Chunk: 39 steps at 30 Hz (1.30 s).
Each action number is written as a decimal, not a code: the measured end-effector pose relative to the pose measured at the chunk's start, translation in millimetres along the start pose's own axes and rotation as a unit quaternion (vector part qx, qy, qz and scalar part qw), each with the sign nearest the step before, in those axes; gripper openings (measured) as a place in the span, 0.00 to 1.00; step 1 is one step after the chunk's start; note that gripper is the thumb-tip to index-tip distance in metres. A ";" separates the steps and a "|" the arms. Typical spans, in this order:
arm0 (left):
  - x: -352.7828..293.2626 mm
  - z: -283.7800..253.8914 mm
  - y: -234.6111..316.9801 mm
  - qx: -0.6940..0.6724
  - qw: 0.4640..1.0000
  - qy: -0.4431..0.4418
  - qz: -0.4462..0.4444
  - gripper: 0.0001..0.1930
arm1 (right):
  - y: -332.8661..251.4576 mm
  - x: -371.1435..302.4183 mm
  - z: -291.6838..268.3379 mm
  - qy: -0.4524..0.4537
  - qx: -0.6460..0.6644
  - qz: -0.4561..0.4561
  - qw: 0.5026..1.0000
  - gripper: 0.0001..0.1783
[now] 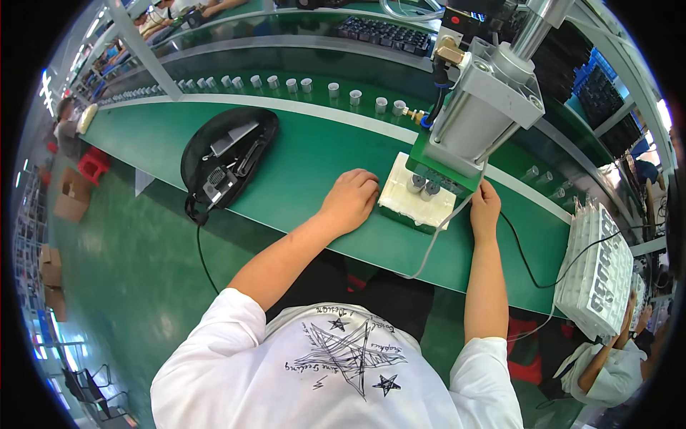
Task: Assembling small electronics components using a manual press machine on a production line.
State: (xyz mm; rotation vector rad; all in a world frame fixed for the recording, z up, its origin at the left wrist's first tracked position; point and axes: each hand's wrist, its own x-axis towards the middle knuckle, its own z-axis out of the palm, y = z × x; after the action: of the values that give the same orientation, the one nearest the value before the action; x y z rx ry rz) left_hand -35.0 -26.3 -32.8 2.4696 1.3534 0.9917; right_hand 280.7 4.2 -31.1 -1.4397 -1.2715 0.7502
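Note:
My left hand [350,202] rests palm down on the green tabletop, left of a small press. Its fingers are slightly bent and apart, close to the press base, with nothing visible in them. My right hand [486,209] is at the right side of the press, its fingertips partly hidden behind the press head. Between my hands is a cream-coloured fixture block [409,205] on a green base. Two small grey cylindrical parts [423,188] stand upright on the block, under the press cylinder [468,107]; their tops are close to the green press plate [441,174].
A black case [229,164] with a phone-like device and tools lies to the left. Behind the table's pale edge runs a row of small grey cups [307,85]. Stacked white trays [593,264] stand at the right, near another person [607,368]. Cables cross the table.

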 end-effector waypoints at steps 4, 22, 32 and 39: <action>-1.8 -0.5 -1.1 -0.021 1.000 0.002 -0.021 0.03 | 5.6 -3.2 6.6 0.014 -0.034 -0.030 0.999 0.10; 44.5 3.8 11.0 -0.330 0.942 -0.031 -0.055 0.27 | -42.8 -45.9 38.9 -0.090 -0.043 -0.067 0.993 0.26; 123.7 25.6 -29.3 -0.150 0.985 0.068 -0.045 0.17 | -23.0 48.5 -15.8 0.027 -0.071 -0.077 0.994 0.19; 200.3 122.6 -113.9 -0.155 0.962 -0.077 -0.213 0.19 | 46.9 158.0 -4.2 -0.057 -0.282 -0.109 0.951 0.24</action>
State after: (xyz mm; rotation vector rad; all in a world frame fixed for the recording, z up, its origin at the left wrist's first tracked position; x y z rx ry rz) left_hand 36.2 220.3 -80.5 1.8786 1.4608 0.8145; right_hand 338.1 157.9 -47.5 -1.6783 -1.7988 0.3301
